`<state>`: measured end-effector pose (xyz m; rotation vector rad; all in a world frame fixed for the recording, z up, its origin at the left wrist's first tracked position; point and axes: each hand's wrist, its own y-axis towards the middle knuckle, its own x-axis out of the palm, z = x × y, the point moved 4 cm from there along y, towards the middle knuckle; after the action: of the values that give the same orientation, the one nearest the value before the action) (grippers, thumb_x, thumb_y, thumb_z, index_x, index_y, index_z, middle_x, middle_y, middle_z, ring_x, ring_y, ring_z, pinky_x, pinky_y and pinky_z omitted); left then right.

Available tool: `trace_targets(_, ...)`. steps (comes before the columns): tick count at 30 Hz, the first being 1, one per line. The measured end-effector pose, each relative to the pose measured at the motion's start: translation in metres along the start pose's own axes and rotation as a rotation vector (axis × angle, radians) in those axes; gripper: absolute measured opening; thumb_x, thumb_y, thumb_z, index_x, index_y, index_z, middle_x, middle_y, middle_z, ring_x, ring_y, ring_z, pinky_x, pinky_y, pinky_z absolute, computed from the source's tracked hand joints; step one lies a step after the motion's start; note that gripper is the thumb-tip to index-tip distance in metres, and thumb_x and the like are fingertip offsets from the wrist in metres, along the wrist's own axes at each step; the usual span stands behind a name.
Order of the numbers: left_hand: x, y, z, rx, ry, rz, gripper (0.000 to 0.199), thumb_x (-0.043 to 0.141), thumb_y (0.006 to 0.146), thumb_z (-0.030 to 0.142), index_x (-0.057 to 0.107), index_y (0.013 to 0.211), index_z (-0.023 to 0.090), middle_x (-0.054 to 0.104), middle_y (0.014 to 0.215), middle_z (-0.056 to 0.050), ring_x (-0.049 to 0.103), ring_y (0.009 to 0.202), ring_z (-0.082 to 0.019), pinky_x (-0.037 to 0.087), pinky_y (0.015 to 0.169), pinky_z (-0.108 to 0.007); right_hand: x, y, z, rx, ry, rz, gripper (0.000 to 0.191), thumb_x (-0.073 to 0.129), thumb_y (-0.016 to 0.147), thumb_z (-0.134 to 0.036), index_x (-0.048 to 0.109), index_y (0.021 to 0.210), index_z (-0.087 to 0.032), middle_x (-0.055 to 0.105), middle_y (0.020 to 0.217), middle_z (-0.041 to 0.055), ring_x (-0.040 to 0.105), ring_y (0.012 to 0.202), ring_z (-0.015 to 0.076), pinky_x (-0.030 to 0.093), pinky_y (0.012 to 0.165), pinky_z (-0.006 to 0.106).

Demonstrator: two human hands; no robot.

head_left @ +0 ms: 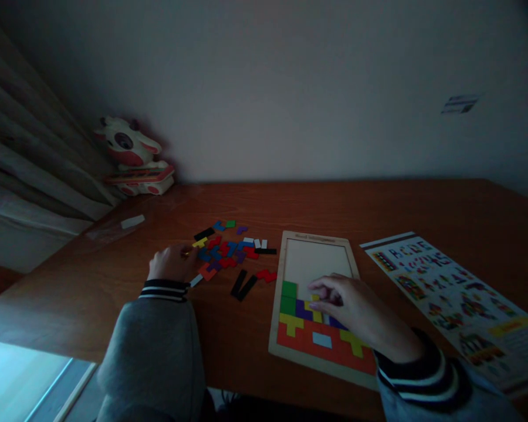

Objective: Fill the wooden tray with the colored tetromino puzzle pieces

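My left hand (171, 262) rests at the left edge of a loose pile of coloured wooden puzzle pieces, its fingertips by a yellow piece (200, 242); whether they grip anything is hidden. Over a wooden puzzle board (275, 316) hovers my right hand (347, 302), thumb and forefinger apart. Under that thumb, a yellow piece (317, 315) lies among the pieces in the tray. Green (289, 290), red (299, 334), purple and more yellow pieces fill the near part of the board. A pale blue piece (322, 340) shows near its front.
A printed pattern sheet (449, 293) lies right of the board. Black strips (247, 288) and a red piece (266, 275) lie between pile and board. A cow-shaped toy keyboard (136, 158) stands at the back left by a curtain (30, 129). Clear plastic (114, 231) lies on the left.
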<state>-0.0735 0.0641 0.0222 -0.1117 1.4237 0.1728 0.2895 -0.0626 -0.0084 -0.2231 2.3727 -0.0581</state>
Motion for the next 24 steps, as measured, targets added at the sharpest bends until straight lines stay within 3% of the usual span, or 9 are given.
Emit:
trace_targets(7, -0.003, 0.001, -0.004, -0.025, 0.086, 0.07, 0.039, 0.038, 0.095, 0.041, 0.07, 0.11, 0.024, 0.072, 0.103, -0.011, 0.067, 0.093, -0.032, 0.05, 0.077, -0.04, -0.006, -0.003, -0.008, -0.14, -0.244, 0.07, 0.022, 0.071, 0.082, -0.036, 0.068, 0.1, -0.024, 0.064, 0.095, 0.005, 0.063, 0.089, 0.0217, 0.049, 0.083, 0.039)
trace_targets(13, -0.009, -0.002, -0.008, -0.053, 0.051, 0.103, 0.035, 0.043, 0.093, 0.036, 0.068, 0.112, 0.021, 0.073, 0.105, -0.012, 0.067, 0.097, -0.034, 0.05, 0.081, -0.042, -0.007, -0.006, -0.013, -0.168, -0.363, 0.112, 0.029, 0.072, 0.08, -0.045, 0.067, 0.102, -0.026, 0.061, 0.1, 0.0065, 0.058, 0.098, 0.0267, 0.046, 0.088, 0.046)
trace_targets(16, -0.017, -0.009, 0.001, 0.011, -0.008, 0.212, 0.033, 0.047, 0.093, 0.035, 0.07, 0.111, 0.02, 0.073, 0.105, -0.012, 0.068, 0.097, -0.033, 0.051, 0.083, -0.043, -0.008, -0.005, -0.009, -0.165, -0.338, 0.123, 0.032, 0.068, 0.082, -0.051, 0.066, 0.102, -0.026, 0.062, 0.102, 0.0068, 0.058, 0.1, 0.0276, 0.045, 0.089, 0.047)
trace_targets(19, -0.024, -0.024, 0.03, 0.24, -0.231, 0.366, 0.028, 0.053, 0.09, 0.031, 0.071, 0.109, 0.02, 0.075, 0.1, -0.007, 0.071, 0.089, -0.023, 0.054, 0.084, -0.035, -0.015, -0.002, -0.009, -0.157, -0.221, 0.131, 0.028, 0.059, 0.088, -0.051, 0.068, 0.096, -0.025, 0.064, 0.1, 0.0063, 0.061, 0.098, 0.0243, 0.046, 0.089, 0.042)
trace_targets(24, -0.026, -0.07, 0.104, 0.867, -0.64, 0.388, 0.013, 0.062, 0.089, 0.022, 0.073, 0.094, 0.019, 0.075, 0.095, -0.004, 0.071, 0.084, -0.015, 0.058, 0.082, -0.027, -0.029, -0.003, -0.021, -0.051, 0.181, 0.13, 0.036, 0.048, 0.093, -0.052, 0.066, 0.103, -0.023, 0.07, 0.095, 0.0058, 0.066, 0.088, 0.0184, 0.052, 0.077, 0.03)
